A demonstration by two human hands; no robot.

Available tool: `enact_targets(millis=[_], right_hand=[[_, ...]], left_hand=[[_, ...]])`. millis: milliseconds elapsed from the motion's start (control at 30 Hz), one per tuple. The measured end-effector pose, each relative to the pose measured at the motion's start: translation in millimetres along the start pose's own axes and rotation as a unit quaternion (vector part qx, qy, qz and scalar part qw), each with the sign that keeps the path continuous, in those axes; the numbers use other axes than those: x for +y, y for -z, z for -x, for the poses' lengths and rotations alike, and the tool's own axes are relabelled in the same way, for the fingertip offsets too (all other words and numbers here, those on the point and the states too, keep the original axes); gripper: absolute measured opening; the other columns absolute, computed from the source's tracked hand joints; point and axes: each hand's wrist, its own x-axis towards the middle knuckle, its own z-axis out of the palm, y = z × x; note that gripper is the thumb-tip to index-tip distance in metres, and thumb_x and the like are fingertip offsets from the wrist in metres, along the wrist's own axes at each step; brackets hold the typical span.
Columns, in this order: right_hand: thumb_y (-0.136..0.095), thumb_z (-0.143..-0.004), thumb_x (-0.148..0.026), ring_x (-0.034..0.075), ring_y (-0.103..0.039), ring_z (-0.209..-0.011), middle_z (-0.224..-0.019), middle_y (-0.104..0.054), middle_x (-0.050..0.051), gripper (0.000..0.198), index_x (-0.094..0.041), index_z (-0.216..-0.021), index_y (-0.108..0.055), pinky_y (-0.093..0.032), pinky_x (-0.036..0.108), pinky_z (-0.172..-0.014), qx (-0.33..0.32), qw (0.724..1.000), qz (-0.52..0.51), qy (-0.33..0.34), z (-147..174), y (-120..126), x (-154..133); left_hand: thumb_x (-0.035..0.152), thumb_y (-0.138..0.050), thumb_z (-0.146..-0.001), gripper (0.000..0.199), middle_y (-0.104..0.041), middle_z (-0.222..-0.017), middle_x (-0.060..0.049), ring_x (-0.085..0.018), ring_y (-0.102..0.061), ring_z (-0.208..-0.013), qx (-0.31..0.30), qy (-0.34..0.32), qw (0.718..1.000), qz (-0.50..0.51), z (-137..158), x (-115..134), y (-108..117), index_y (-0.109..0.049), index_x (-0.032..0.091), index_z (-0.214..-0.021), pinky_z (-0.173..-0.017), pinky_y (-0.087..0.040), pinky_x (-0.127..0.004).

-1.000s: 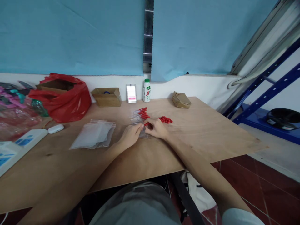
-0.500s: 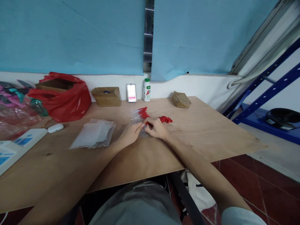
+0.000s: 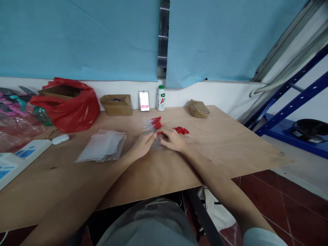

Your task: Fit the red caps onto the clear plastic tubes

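Observation:
My left hand [image 3: 142, 145] and my right hand [image 3: 173, 139] meet at the middle of the table, fingertips nearly touching. A bit of red shows between them, at the curled thumb and forefinger of my right hand, which pinch a small red cap. The fingers of my left hand are pressed together; whatever they hold is hidden. Under and between the hands lie several thin clear tubes [image 3: 156, 147]. Just behind is a pile of clear tubes with red caps [image 3: 155, 122], caps pointing right. Loose red caps [image 3: 182, 130] are heaped beyond my right hand.
Clear plastic bags [image 3: 101, 147] lie left of my hands. Along the wall stand a red bag [image 3: 74, 112], an open cardboard box [image 3: 118, 107], a lit phone [image 3: 144, 101], a white bottle [image 3: 161, 99] and a brown box [image 3: 199, 108]. A power strip [image 3: 28, 153] sits far left.
Both hands stay at the same spot over the tubes, with only slight finger movement. The fingertips have parted a little. The piles around them look unchanged.

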Motion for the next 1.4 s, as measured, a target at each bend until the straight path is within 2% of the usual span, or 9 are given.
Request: enact_targets(millis=[167, 267, 333, 500, 733, 1133, 1300, 1400], right_hand=[[-0.06, -0.096, -0.02, 0.017, -0.059, -0.077, -0.094, -0.068, 0.004, 0.011, -0.02, -0.104, -0.067, -0.047, 0.029, -0.075, 0.013, 1.0, 0.016, 0.008, 1, 1, 3], [-0.06, -0.097, -0.021, 0.017, -0.059, -0.079, -0.099, -0.068, 0.006, 0.01, -0.02, -0.103, -0.068, -0.047, 0.028, -0.074, 0.017, 0.999, 0.043, 0.024, 1, 3, 2], [-0.059, -0.097, -0.021, 0.017, -0.058, -0.079, -0.095, -0.066, 0.006, 0.009, -0.02, -0.099, -0.068, -0.045, 0.028, -0.073, 0.01, 0.997, 0.067, 0.031, 1, 4, 2], [-0.057, -0.088, -0.013, 0.015, -0.051, -0.07, -0.077, -0.057, 0.0, 0.009, -0.02, -0.086, -0.062, -0.039, 0.027, -0.07, 0.004, 0.994, 0.109, 0.022, 1, -2, -1], [-0.054, -0.082, -0.011, 0.012, -0.045, -0.064, -0.073, -0.053, -0.003, 0.01, -0.02, -0.083, -0.058, -0.036, 0.024, -0.068, 0.005, 0.998, 0.064, 0.002, 0, -4, -7], [-0.048, -0.08, -0.01, 0.012, -0.043, -0.063, -0.072, -0.051, -0.003, 0.014, -0.02, -0.084, -0.057, -0.035, 0.025, -0.067, 0.003, 0.999, 0.049, 0.007, 0, -5, -6], [-0.051, -0.083, -0.011, 0.013, -0.05, -0.066, -0.075, -0.057, -0.001, 0.014, -0.02, -0.088, -0.061, -0.04, 0.026, -0.07, -0.01, 0.999, 0.043, 0.008, 0, -2, -3], [-0.057, -0.088, -0.018, 0.016, -0.058, -0.075, -0.09, -0.068, 0.003, 0.015, -0.019, -0.101, -0.064, -0.046, 0.027, -0.076, -0.004, 1.0, 0.022, -0.015, 1, 0, 1]], left_hand=[[0.044, -0.042, -0.108, 0.033, -0.066, -0.082, 0.0, -0.017, -0.062, -0.078, -0.035, 0.001, 0.999, -0.004, 2, 2, -1, -0.06, 0.02, -0.094, -0.076, -0.043, -0.029], [0.041, -0.038, -0.11, 0.036, -0.069, -0.084, -0.002, -0.018, -0.063, -0.079, -0.035, -0.001, 0.998, -0.052, 3, 4, 0, -0.062, 0.02, -0.092, -0.076, -0.044, -0.03], [0.04, -0.035, -0.11, 0.04, -0.072, -0.086, -0.004, -0.021, -0.065, -0.081, -0.029, -0.002, 0.994, -0.108, 4, 5, 0, -0.064, 0.021, -0.092, -0.076, -0.044, -0.031], [0.038, -0.033, -0.11, 0.041, -0.077, -0.097, -0.012, -0.027, -0.071, -0.086, -0.03, 0.002, 0.965, -0.259, 6, 9, 1, -0.07, 0.021, -0.107, -0.075, -0.046, -0.035], [0.038, -0.031, -0.111, 0.044, -0.078, -0.094, -0.014, -0.03, -0.073, -0.083, -0.061, -0.002, 0.94, -0.337, 4, 14, 6, -0.071, 0.02, -0.118, -0.073, -0.047, -0.037], [0.041, -0.032, -0.111, 0.044, -0.076, -0.089, -0.01, -0.026, -0.07, -0.078, -0.048, -0.05, 0.958, -0.278, 2, 9, 10, -0.072, 0.021, -0.106, -0.069, -0.042, -0.034], [0.046, -0.031, -0.111, 0.046, -0.075, -0.087, -0.008, -0.026, -0.069, -0.079, -0.05, -0.024, 0.97, -0.238, 3, 5, 8, -0.071, 0.024, -0.103, -0.07, -0.042, -0.033], [0.046, -0.031, -0.111, 0.042, -0.073, -0.086, -0.007, -0.026, -0.069, -0.08, -0.03, -0.001, 0.978, -0.206, 4, 4, 6, -0.066, 0.024, -0.108, -0.072, -0.042, -0.034]])
